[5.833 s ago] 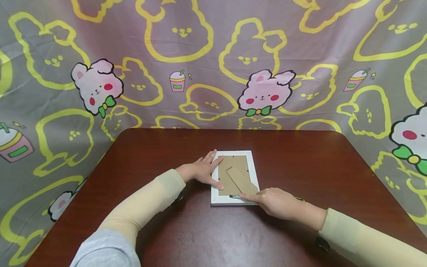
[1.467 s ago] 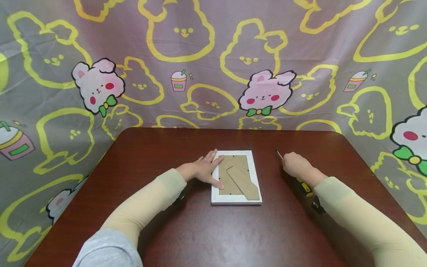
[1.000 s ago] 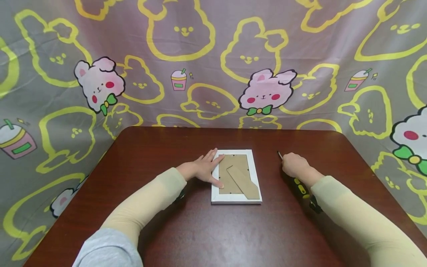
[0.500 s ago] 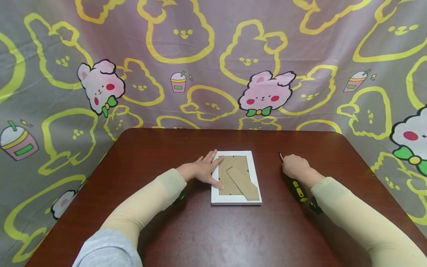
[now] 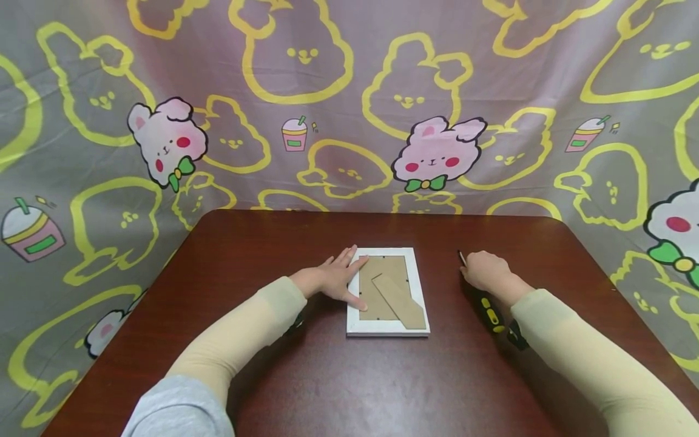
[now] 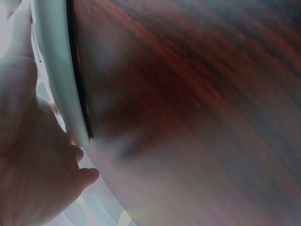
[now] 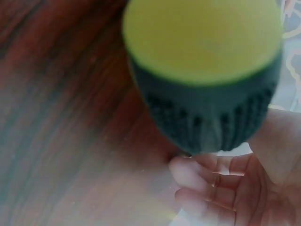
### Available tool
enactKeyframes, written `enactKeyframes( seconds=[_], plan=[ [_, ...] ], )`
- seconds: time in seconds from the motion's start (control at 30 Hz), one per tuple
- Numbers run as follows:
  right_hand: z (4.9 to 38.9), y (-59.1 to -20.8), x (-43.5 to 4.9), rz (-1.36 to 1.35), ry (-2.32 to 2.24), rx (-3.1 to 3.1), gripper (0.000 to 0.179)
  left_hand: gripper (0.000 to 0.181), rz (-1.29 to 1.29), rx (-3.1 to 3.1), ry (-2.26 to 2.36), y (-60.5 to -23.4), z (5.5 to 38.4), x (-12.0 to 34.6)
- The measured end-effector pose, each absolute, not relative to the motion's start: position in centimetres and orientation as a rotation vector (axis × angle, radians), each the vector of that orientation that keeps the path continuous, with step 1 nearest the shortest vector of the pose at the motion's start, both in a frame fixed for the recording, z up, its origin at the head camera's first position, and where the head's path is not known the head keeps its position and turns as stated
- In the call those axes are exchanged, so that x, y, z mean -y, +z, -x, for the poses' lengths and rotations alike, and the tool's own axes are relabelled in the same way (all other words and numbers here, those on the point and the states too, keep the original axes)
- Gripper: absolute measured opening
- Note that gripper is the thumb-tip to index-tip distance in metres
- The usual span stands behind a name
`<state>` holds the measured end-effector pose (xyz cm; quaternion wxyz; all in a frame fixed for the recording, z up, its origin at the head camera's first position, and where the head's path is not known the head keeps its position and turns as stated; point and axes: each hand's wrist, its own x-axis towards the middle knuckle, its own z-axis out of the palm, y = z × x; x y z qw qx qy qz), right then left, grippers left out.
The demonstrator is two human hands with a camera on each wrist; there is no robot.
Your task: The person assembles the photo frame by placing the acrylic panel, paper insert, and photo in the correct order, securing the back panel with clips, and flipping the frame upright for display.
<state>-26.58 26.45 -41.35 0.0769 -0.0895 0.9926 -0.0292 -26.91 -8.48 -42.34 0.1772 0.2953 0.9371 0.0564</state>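
A white picture frame (image 5: pixel 417 285) lies face down on the table, showing its brown backing board (image 5: pixel 377 303) with small dark tabs along the edges. A brown stand flap (image 5: pixel 403 306) slants across the board's lower right. My left hand (image 5: pixel 332 279) rests on the frame's left side, fingers spread and thumb on the board. To the right of the frame, my right hand (image 5: pixel 486 270) grips a screwdriver (image 5: pixel 491 314) with a black and yellow handle. Its thin metal tip pokes out past my fingers, apart from the frame. In the right wrist view the handle's yellow end (image 7: pixel 202 42) looms large.
The dark reddish-brown table (image 5: pixel 273 237) has rounded far corners. A grey cloth curtain (image 5: pixel 338 79) printed with cartoon bunnies hangs behind it and along both sides.
Several seconds ago the screwdriver's tip was at the frame's lower rim. My right hand has since moved it right, off the frame, and stays almost still there. My left hand has not moved.
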Motion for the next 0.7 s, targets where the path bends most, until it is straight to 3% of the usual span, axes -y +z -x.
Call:
enactKeyframes(
  seconds=[0.37, 0.7],
  plan=[
    [26.7, -40.7, -26.7, 0.337, -0.090, -3.274, 0.030, 0.118, -0.828, -2.619, 0.201, -41.5, 26.3, 8.3],
    [25.4, -38.5, -23.6, 0.411, -0.430, -3.264, 0.030, 0.118, -0.838, -2.609, 0.262, -41.4, 26.3, 8.6]
  ],
)
